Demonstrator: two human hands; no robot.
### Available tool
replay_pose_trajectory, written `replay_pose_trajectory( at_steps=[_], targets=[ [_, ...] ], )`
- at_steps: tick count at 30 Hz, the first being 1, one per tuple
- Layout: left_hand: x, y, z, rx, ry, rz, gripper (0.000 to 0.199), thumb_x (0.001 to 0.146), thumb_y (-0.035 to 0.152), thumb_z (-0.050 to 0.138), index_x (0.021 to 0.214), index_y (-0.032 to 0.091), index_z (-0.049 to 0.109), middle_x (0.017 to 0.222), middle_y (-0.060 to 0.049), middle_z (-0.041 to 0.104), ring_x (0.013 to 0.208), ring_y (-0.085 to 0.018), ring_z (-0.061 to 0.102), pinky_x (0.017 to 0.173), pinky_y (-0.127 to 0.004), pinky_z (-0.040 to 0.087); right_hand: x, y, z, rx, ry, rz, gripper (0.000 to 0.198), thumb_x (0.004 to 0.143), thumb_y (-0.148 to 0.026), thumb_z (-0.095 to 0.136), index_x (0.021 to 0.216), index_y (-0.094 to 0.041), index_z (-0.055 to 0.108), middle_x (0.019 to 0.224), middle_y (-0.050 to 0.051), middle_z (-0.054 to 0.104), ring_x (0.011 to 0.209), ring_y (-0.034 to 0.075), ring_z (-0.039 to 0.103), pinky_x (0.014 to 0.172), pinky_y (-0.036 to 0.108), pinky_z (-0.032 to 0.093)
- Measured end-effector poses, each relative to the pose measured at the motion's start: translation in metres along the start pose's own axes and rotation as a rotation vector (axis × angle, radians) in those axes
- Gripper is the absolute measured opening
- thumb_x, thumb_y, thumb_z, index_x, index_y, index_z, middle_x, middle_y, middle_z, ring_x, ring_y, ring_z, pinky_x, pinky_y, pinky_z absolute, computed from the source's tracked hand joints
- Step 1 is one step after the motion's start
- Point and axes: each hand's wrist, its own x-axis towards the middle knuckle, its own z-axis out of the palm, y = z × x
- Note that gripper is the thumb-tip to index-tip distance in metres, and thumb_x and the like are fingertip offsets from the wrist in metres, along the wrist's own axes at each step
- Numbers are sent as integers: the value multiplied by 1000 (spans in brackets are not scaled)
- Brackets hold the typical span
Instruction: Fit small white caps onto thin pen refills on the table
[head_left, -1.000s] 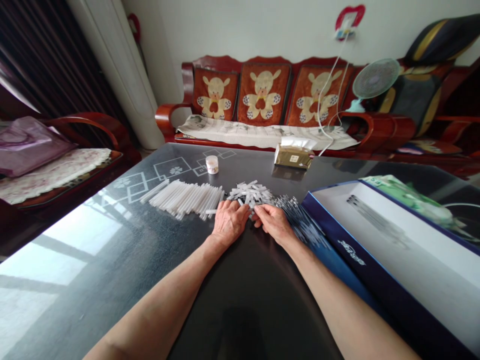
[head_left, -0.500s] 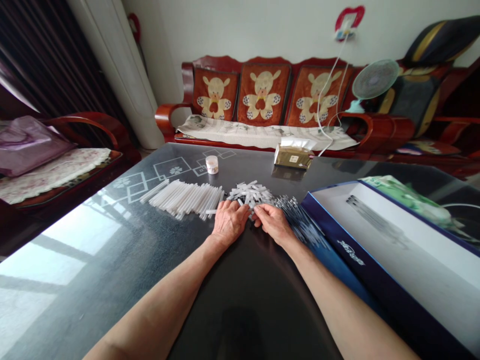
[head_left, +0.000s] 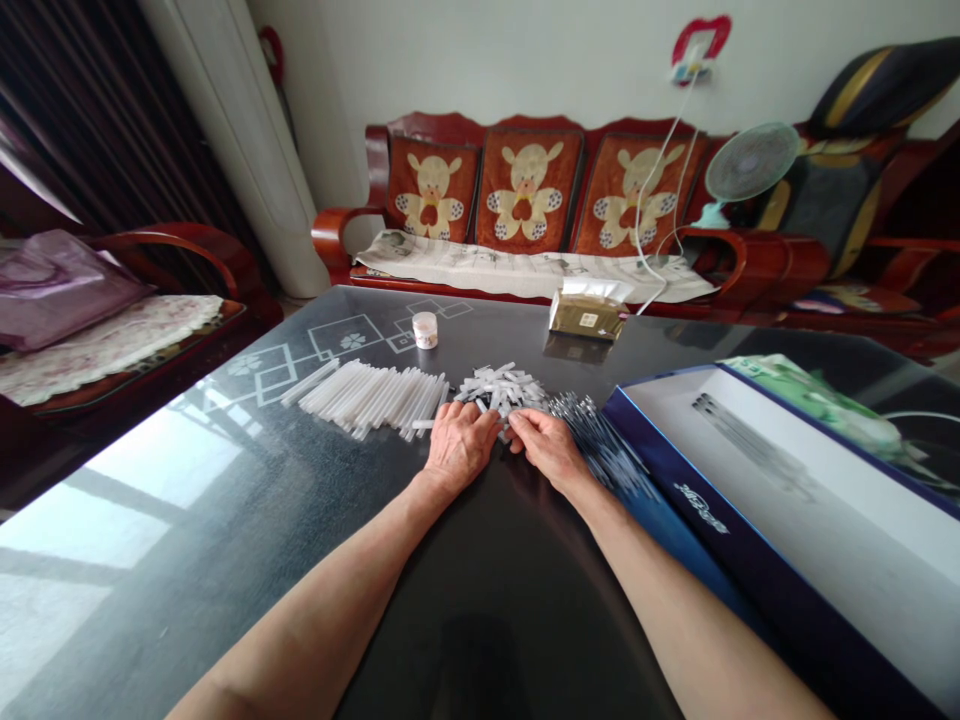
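Observation:
My left hand [head_left: 459, 443] is closed around a white pen barrel [head_left: 422, 425], whose end sticks out to the left past the knuckles. Close by on the right, my right hand [head_left: 546, 443] pinches thumb and fingers together over a small whitish piece that I cannot make out. Just beyond both hands is a heap of short white caps [head_left: 504, 385]. A row of white barrels [head_left: 375, 395] lies left of my left hand. Beside my right hand rests a bundle of thin dark pen refills [head_left: 604, 440] with silvery tips.
A long blue box [head_left: 862, 560] with a white inside stands on the right, several slim pens [head_left: 742, 435] in it. Farther back on the dark table [head_left: 300, 500] are a small white jar [head_left: 424, 330] and a tissue pack [head_left: 587, 312]. A green plastic package [head_left: 817, 400] lies behind the box.

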Motion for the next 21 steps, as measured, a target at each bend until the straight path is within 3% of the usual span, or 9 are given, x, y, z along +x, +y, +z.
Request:
replay_pose_trajectory(
  at_steps=[5,8,13,17,21],
  targets=[
    [0,0,-1,0,10,-15,32,98,41,41,99,26,69,80,-5,63,82,-21,54,78,-34,34,5,4,-7,-51,47,-105,24,77,-36,59,93,-20,67,82,3,72,69,17,68,58,25,52],
    [0,-1,-1,-3,14,-17,31,98,40,42,97,26,69,80,-5,63,82,-21,54,77,-34,34,6,9,-11,-253,125,-220,19,79,-32,58,92,-21,68,83,3,72,73,19,69,70,30,54],
    [0,-1,2,1,25,-5,30,98,40,43,98,25,69,81,-5,63,82,-21,54,77,-34,34,2,12,-7,-525,111,-406,18,81,-26,58,94,-21,70,83,5,73,73,19,68,77,32,52],
    [0,-1,2,-3,13,-4,30,98,39,43,97,25,69,83,-5,64,83,-21,54,79,-34,35,0,10,-4,-508,116,-429,22,82,-25,58,101,-21,70,85,6,72,75,19,68,76,30,53],
    [0,-1,2,-15,8,4,31,98,38,41,98,24,68,83,-5,64,83,-21,54,80,-35,35,0,7,-4,-438,116,-480,20,86,-28,56,96,-22,71,92,6,73,80,19,69,78,30,53]
  ],
)
